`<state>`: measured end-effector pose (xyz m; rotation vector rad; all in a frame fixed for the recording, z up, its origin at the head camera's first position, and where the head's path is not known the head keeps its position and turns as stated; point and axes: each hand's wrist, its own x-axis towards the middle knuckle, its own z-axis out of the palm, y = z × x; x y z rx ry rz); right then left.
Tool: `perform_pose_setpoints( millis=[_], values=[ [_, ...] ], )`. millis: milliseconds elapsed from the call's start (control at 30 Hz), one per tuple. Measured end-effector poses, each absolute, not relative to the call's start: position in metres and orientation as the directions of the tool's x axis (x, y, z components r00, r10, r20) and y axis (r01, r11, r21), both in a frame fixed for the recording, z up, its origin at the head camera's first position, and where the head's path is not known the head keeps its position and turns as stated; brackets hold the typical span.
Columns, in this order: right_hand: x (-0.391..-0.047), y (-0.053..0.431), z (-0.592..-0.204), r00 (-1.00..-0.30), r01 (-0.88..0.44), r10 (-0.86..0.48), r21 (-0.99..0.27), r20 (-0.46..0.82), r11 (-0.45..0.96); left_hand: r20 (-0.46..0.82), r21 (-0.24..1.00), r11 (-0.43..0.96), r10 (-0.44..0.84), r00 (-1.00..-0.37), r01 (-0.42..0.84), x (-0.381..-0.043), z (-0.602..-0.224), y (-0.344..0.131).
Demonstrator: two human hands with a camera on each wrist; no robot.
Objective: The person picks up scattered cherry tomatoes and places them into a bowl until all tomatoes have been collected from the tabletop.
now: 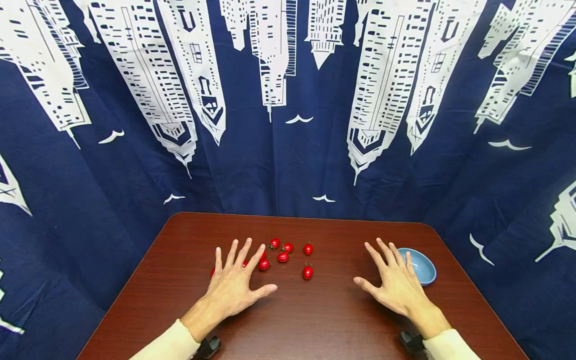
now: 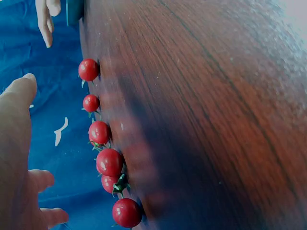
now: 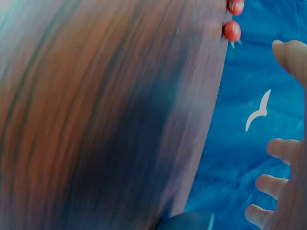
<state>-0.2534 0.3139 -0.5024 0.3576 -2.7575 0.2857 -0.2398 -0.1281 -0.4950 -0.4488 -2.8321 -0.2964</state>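
In the head view my left hand (image 1: 234,288) is held over the table's left half, fingers spread and nothing held. Its fingers partly cover some of a loose group of red cherry tomatoes (image 1: 283,257) with green stems. Two cherry tomatoes (image 1: 308,272) lie apart, to the right of that group. On the right, my right hand (image 1: 398,286) is also spread and holds nothing; it hides part of a small blue bowl (image 1: 424,267). Both wrist views show the hands raised off the wood, with several tomatoes (image 2: 109,163) along the left wrist view.
A dark brown wooden table (image 1: 324,320) with rounded far corners carries everything. Behind and around it hangs a navy cloth (image 1: 279,180) printed with white buildings and birds. Dark straps (image 1: 209,346) sit at both wrists, beside the pale sleeves (image 1: 173,342).
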Motion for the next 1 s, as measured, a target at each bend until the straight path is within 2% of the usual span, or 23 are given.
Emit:
perform_pose_setpoints(
  millis=[633,1000],
  values=[
    [-0.268,0.381,-0.504,-0.933,-0.16,-0.058,-0.265,0.356,0.951,0.314,0.133,0.911,0.335,-0.889,0.39,-0.239,-0.493,-0.123],
    [-0.267,0.406,-0.503,-0.972,-0.039,0.029,-0.279,0.233,0.96,0.352,0.123,0.892,0.371,-0.86,0.435,-0.244,-0.492,-0.117]
  ],
)
